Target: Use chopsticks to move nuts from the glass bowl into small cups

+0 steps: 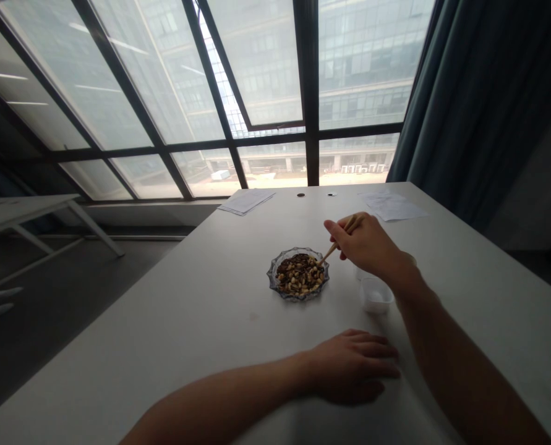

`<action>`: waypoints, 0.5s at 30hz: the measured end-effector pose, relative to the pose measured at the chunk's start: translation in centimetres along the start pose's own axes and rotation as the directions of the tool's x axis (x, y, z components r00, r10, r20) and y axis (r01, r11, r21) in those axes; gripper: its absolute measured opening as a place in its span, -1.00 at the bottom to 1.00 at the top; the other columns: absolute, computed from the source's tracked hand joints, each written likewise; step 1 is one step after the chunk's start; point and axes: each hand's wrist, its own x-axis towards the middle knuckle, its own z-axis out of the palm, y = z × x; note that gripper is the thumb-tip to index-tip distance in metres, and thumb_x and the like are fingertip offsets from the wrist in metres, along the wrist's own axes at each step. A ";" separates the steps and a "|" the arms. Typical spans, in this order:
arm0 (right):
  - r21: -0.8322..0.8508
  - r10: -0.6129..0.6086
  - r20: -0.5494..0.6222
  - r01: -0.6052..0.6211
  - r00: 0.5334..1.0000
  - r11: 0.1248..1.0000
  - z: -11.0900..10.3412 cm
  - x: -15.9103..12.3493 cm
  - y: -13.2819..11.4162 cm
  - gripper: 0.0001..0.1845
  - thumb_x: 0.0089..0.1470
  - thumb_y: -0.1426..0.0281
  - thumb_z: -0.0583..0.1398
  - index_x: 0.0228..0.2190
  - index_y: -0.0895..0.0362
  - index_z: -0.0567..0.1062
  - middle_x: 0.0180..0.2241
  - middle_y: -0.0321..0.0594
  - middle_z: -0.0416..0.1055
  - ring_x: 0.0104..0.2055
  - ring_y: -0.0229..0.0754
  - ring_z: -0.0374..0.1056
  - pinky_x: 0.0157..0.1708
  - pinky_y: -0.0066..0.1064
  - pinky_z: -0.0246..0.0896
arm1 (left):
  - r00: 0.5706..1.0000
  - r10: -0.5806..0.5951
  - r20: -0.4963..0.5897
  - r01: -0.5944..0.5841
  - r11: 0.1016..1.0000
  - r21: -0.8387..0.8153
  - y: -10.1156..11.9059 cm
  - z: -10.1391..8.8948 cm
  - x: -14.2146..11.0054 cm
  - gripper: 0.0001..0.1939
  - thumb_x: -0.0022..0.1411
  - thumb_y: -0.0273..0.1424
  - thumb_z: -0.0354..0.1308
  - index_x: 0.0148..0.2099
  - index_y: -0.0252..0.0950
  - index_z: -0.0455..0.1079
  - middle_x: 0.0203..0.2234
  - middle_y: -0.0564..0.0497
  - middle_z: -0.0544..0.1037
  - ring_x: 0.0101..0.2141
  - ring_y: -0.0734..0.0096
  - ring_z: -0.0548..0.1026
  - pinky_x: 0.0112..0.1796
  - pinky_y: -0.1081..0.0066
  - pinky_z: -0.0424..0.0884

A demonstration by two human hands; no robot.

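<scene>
My right hand [365,246] is closed on a pair of wooden chopsticks [336,242], whose tips reach the right rim of a small glass dish [279,290]. The dish sits mid-table and is filled with mixed light and dark beans [299,274]. Just right of the dish stands a small white cup [376,295], below my right wrist; another small cup behind my wrist is mostly hidden. My left hand [354,366] lies flat on the white table [201,321], palm down, fingers stretched toward the right, holding nothing.
Sheets of paper lie at the far left [246,201] and far right [393,206] of the table. Two small cable holes [300,194] are near the far edge. A large window and a dark curtain [479,105] stand behind. Another white table [20,209] stands at left.
</scene>
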 end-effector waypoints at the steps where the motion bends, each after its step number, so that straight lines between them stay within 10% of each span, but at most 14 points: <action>1: -0.013 -0.010 0.002 0.010 1.000 1.000 0.3 0.0 0.0 -0.55 0.27 0.15 0.21 -0.54 0.17 0.55 -0.54 -0.10 0.51 -0.56 -0.18 0.40 -0.50 -0.38 0.25 | 1.000 0.003 -0.003 -0.003 1.000 0.002 0.0 0.0 0.0 -0.61 0.44 -0.31 0.04 0.25 -0.23 0.37 0.30 -0.07 0.37 0.35 0.19 0.23 0.35 0.26 0.07; 15: -0.078 -0.107 0.091 0.114 0.990 0.990 3.8 -0.3 -0.2 -0.45 0.26 0.22 0.23 -0.71 0.09 0.26 -0.69 -0.29 0.28 -0.59 -0.26 0.18 -0.48 -0.39 0.03 | 1.000 0.019 -0.016 -0.019 1.000 0.007 -0.3 0.4 0.0 -0.59 0.43 -0.32 0.04 0.26 -0.22 0.35 0.28 -0.06 0.39 0.35 0.20 0.23 0.36 0.27 0.05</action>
